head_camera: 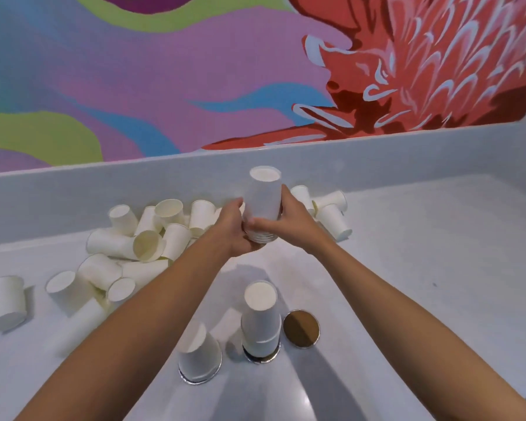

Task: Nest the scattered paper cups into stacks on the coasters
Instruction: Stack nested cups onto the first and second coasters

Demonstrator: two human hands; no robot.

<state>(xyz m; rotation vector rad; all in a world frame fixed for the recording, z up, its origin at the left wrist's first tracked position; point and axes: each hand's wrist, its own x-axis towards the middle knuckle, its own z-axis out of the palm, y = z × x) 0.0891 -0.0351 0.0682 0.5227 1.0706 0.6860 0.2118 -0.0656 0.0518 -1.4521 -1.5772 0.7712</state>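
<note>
Between the fingers [286, 197] of both hands, in the head view, an inverted nested stack [262, 205] is held above the table [407, 253]: left hand [233, 230] curled under its rims, right hand [292, 221] clamped on its side, likely to square it. Left of the fingers lie scattered cups [140, 238]; nearer the person, a tall stack [260, 320] and short stack [199, 352] cover coasters [257, 359], the bare coaster [301, 328] probably awaiting this one.

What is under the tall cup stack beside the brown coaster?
A coaster: only its dark, shiny edge shows below the cup stack. Its face is covered.
</note>
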